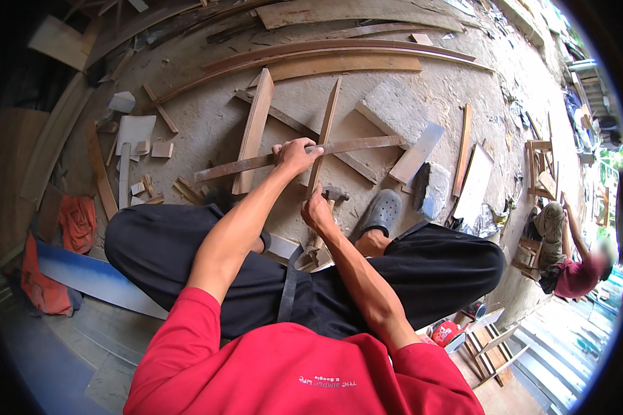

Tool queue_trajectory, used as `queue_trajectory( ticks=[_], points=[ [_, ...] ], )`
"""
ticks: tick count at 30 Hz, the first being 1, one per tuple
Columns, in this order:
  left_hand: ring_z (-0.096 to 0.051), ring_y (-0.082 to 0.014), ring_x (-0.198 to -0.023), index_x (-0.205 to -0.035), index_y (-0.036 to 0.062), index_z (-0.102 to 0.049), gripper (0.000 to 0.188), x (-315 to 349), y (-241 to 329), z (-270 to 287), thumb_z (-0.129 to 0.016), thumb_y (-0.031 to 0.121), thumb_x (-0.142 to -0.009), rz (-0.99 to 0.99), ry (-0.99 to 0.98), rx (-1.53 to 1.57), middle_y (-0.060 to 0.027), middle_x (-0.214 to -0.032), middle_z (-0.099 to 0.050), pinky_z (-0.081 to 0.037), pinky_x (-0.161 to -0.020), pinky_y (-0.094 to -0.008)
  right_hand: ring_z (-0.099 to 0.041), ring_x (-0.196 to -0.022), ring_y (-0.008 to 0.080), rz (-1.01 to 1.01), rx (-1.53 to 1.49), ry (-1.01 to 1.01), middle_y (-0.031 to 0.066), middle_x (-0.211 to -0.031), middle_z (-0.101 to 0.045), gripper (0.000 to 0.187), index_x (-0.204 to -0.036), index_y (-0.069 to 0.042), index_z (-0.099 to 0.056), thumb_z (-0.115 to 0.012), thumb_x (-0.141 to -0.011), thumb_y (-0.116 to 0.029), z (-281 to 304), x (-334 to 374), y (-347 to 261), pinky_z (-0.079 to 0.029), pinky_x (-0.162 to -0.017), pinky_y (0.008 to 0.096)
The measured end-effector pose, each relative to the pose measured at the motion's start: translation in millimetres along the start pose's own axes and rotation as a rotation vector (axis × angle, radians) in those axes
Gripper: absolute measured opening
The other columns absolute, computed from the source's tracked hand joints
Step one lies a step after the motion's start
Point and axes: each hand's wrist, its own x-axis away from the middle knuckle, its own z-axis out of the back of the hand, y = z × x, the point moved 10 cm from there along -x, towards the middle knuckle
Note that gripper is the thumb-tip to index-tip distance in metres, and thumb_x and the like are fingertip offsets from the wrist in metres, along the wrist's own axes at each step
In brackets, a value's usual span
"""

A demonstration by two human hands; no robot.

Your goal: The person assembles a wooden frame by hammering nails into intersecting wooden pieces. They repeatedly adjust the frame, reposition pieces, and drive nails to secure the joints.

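Observation:
My left hand (298, 155) is closed round a long dark wooden strip (363, 144) that runs crosswise in front of me. At that hand the dark strip crosses a narrower, lighter wooden strip (329, 111) pointing away from me. The near end of the lighter strip is in my right hand (318, 210), whose fingers are wrapped round it. Just right of that hand shows the dark head of a hammer (336, 194); its handle is partly hidden. Beyond my left hand, a wide plank (255, 124) lies close to both strips.
A pale concrete slab (394, 107) lies ahead, with a whitish block (433, 188) to its right. Long boards (346, 67) stretch across the floor farther off. Wood offcuts (162, 149) and an orange cloth (77, 223) are at left. Another person (576, 273) works at far right.

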Motion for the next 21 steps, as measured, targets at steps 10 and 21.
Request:
queue_trajectory(
  ticks=[10, 21],
  points=[
    [-0.061, -0.0252, -0.111, -0.108, 0.0232, -0.074, 0.041, -8, -5, -15, -0.069, 0.051, -0.077, 0.183, -0.221, 0.116, -0.0049, -0.107, -0.072, -0.017, -0.105, -0.0551, -0.062, -0.078, 0.0449, 0.075, 0.032, 0.106, 0.0344, -0.086, -0.059, 0.06, -0.131, 0.025, -0.022, -0.047, -0.085, -0.004, 9, 8, -12, -0.051, -0.07, 0.047],
    [-0.05, -0.0315, -0.129, -0.115, 0.0267, -0.071, 0.039, -17, -8, -24, -0.065, 0.047, -0.082, 0.228, -0.342, 0.161, -0.0061, -0.123, -0.066, 0.003, -0.108, -0.0694, -0.063, -0.085, 0.0491, 0.132, 0.01, 0.106, 0.044, -0.109, -0.052, 0.058, -0.135, 0.023, -0.021, -0.042, -0.086, 0.0, 14, 12, -23, -0.053, -0.071, 0.048]
  ],
)
